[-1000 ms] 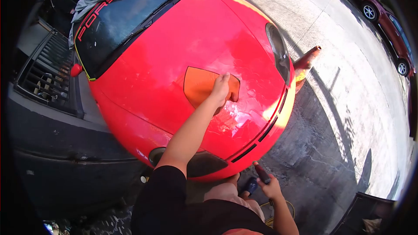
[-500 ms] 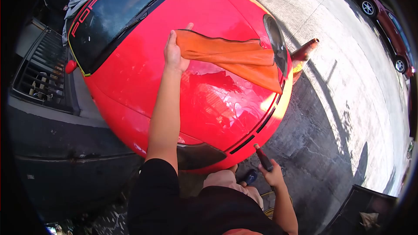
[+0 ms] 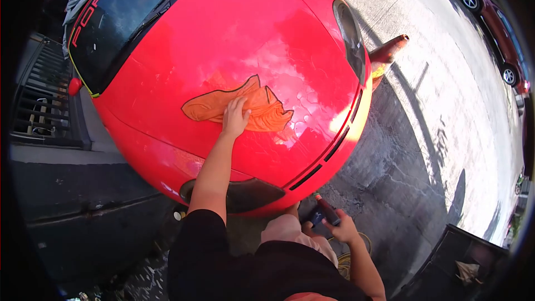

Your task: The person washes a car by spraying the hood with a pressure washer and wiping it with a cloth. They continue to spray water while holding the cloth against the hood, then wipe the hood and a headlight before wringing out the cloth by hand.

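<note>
Dropped from mid-air, orange cloth (image 3: pixel 267 112) now lies crumpled on red hood (image 3: pixel 262 33), left hand (image 3: pixel 235 119) pressing it with fingers spread flat, right hand (image 3: pixel 344 228) wrapped around dark bottle (image 3: pixel 325 210), held low.

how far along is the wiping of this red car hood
The red hood looks wet, with a streaky water film near its front. In hand: the left hand presses the orange cloth flat mid-hood; the right hand holds a dark nozzle low by the bumper. Probably left: the wet patches toward the headlight.
</note>
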Motion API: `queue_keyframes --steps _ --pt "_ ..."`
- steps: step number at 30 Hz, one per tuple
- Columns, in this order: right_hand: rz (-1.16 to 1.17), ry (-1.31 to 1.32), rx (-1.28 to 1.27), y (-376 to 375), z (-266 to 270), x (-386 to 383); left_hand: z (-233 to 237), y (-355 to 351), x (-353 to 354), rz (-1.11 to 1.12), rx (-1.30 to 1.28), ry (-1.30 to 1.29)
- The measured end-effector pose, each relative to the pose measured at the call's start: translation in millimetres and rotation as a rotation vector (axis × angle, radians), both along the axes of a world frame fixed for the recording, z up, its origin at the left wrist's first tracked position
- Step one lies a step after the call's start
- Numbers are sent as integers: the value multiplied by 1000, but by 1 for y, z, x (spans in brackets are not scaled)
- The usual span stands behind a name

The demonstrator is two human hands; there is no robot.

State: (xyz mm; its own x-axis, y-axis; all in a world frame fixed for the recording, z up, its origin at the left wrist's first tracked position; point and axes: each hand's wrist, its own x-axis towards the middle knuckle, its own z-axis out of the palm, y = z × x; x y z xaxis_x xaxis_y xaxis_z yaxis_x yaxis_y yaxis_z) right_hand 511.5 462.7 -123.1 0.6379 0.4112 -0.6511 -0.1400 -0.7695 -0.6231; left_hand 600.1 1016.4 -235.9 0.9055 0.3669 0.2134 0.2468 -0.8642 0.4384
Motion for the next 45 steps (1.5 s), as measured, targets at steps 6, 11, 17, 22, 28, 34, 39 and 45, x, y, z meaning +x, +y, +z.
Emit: queue_keyframes --steps 6,11,17,22,28,34,39,45 --pt "13 -46 -13 6 12 7 -15 -28 62 85 282 214" --pt "18 -44 -5 0 20 13 24 -33 19 37 -335 -193" --pt "39 -20 10 -8 9 16 64 -30 -144 -326 -326 544" --pt "70 -11 6 -8 -4 13 29 -21 -123 -346 -43 359" --pt "-3 32 -43 -4 5 10 -7 -7 47 -248 384 635" --pt "-76 25 -79 -3 22 11 12 19 162 46 367 659" --pt "-88 -24 -49 5 27 27 42 64 228 476 167 537" --pt "-236 -89 72 40 57 58 -37 -19 145 -196 495 193"
